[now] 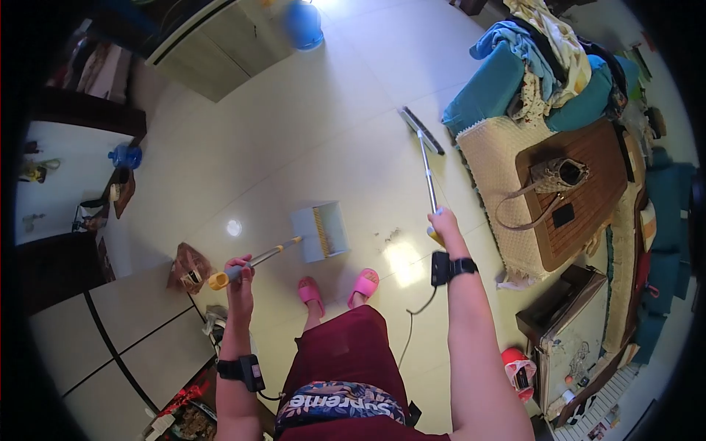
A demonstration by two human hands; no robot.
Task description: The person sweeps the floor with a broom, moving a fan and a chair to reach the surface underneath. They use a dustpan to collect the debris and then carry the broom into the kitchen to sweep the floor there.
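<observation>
Over a shiny tiled floor (346, 154) between pale cabinets (132, 334) and a sofa (491, 158), the left hand (240, 275) grips a dustpan (305, 224) ahead of pink slippers (365, 285) while the right hand (443, 222), well apart, grips a broom (428, 170), with dark specks (392, 235) between them.

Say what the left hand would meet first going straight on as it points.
Probably the cabinet: before it, the left hand, gripping the dustpan handle, seems to pass only over floor, though depth is unclear.

maroon clothing (342, 349), pink slides (363, 287), black wristbands (463, 266) (cabled)
</observation>
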